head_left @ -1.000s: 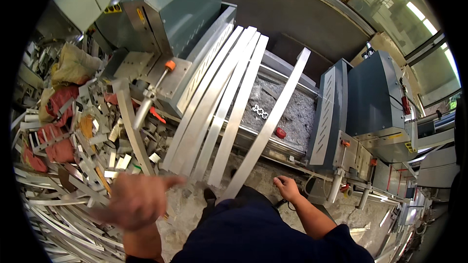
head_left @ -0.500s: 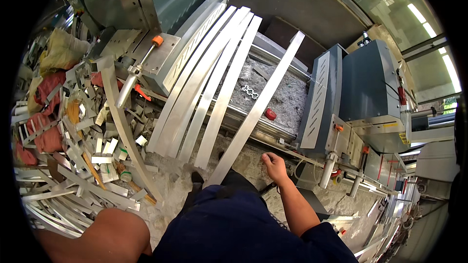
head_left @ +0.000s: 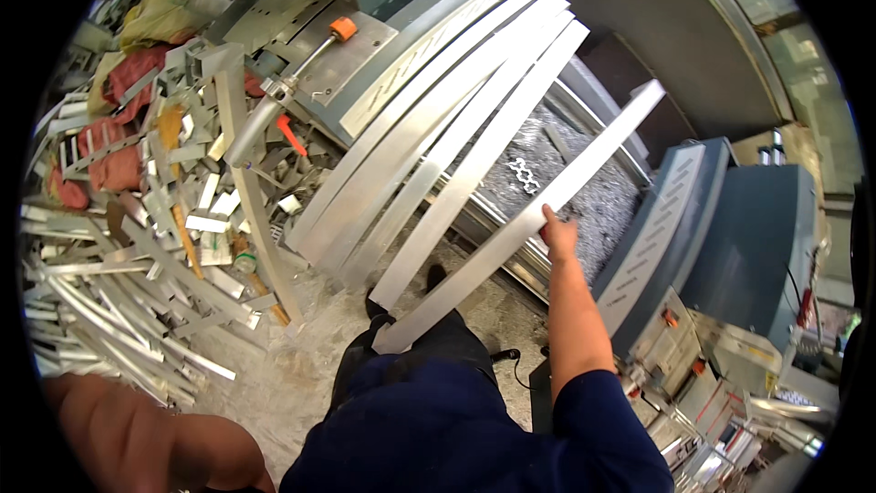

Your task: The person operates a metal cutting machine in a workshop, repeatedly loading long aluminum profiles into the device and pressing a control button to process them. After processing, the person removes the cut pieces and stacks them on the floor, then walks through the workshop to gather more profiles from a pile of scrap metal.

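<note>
The rightmost metal bar (head_left: 506,234) slants above shavings (head_left: 607,201), apart from the other bars (head_left: 484,162). The right hand (head_left: 560,237), clear of it half a second ago, now touches its edge — contact made, closure unclear. The left hand (head_left: 109,429) is blurred; I cannot tell its state. Offcuts (head_left: 210,222) litter the floor (head_left: 246,402) leftward; a blue-grey machine housing (head_left: 757,228) stands right.

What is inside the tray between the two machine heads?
Silvery metal shavings and a zigzag profile offcut. The metal bars and right hand cover parts of it; what lies there cannot be seen.

Navy shirt (head_left: 420,434), short right sleeve (head_left: 602,415), black trousers (head_left: 461,345), dark shoes (head_left: 436,276)
</note>
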### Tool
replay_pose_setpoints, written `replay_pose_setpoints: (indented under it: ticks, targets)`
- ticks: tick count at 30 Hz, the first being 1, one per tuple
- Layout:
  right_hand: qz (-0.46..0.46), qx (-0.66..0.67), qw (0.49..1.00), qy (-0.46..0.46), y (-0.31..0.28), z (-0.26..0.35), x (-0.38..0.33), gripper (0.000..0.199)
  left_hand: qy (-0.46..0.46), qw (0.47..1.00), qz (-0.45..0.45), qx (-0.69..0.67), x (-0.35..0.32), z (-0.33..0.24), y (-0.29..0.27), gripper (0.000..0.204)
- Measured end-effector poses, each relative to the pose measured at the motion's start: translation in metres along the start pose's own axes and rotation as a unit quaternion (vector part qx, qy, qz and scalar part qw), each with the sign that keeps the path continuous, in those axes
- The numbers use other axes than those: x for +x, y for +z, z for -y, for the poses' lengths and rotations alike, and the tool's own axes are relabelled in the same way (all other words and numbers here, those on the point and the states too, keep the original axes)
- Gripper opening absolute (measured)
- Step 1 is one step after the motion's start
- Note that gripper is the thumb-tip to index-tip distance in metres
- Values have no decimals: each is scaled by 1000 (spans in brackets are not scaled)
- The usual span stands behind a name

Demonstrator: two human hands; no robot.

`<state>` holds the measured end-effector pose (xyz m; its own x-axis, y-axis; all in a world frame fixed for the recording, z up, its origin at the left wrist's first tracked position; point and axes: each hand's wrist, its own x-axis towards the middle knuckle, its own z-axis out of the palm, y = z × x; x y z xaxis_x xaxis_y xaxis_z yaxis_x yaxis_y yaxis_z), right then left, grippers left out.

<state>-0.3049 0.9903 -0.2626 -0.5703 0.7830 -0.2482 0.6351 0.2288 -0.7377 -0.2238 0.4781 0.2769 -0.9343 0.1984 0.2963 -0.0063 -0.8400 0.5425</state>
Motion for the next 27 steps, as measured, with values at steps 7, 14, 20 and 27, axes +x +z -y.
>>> replay_pose_setpoints:
  ticks: [7, 14, 20, 27]
  targets:
    - [20, -12, 982, 186, 68, 53, 9, 80, -187, 853, -244, 421, -72, 131, -95, 35]
    - [178, 336, 912, 152, 40, 69, -29, 59, -278, 587, 66, 757, -64, 220, -126, 61]
    - [458, 514, 694, 211, -2, 121, -180, 63, -310, 439, 127, 833, -39, 225, -143, 95]
    - [419, 628, 595, 276, -31, 189, -190, 67, -440, 472, 40, 763, -98, 97, -182, 82]
